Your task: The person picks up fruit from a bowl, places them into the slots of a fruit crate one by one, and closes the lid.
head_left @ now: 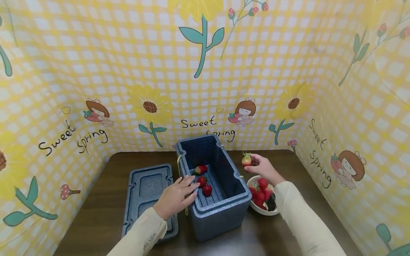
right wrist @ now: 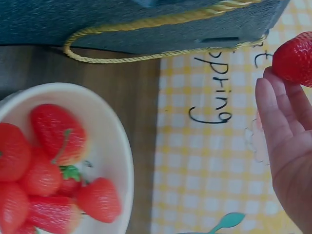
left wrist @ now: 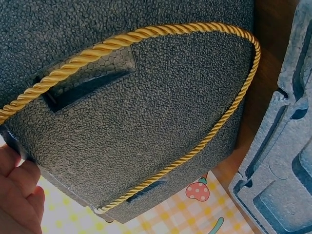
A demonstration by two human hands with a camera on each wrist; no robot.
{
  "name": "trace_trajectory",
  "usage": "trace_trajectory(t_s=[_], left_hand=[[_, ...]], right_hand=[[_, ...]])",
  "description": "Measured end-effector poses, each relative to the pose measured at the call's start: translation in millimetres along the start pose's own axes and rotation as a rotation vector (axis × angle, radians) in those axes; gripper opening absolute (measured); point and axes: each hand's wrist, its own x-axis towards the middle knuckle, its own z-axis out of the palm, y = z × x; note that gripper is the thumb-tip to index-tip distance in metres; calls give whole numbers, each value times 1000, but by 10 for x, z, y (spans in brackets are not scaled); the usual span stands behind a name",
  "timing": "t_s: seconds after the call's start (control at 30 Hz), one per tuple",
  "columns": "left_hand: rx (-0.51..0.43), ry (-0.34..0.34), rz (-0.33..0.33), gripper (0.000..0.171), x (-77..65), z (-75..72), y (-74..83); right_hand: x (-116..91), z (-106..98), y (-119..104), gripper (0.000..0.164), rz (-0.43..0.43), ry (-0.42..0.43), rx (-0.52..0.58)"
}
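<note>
My right hand holds a strawberry in its fingertips above the table, to the right of the foam box. Its leafy end points up in the head view. The right wrist view shows the same strawberry with its red side. My left hand rests on the left rim of the dark blue-grey foam box, fingers reaching over the edge. Inside the box lie three red strawberries on the ribbed floor. A white bowl with several strawberries stands right of the box.
The box's lid lies flat on the brown table to the left. A gold rope handle hangs along the box's side. A dark, blackish item sits in the bowl. Patterned yellow checked cloth surrounds the table.
</note>
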Motion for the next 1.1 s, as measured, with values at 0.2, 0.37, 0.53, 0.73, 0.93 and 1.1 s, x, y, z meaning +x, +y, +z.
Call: trace_trajectory(t_s=[0.2,0.37,0.53,0.73,0.93,1.1], left_hand=[[-2,-23,-3,39,2,1,6],[-6,-22,-6,38,5,-8,9],[1,-42,-21,38,4,-12,13],[111,9,24,42,16,-31,48],[221,39,81,43,55,-68,92],[212,-20,75,46,84,-88,83]], right_hand=[[94,-49,-174,56,-19,-26,-46],[172,-30,-288,58,-37,-27,14],[219,32,-379,58,-43,-35,47],[284,87,-493,60,-43,-38,-17],[356,135,-588,60,-43,-29,5],[377,182,-635,59,-30,-23,9]])
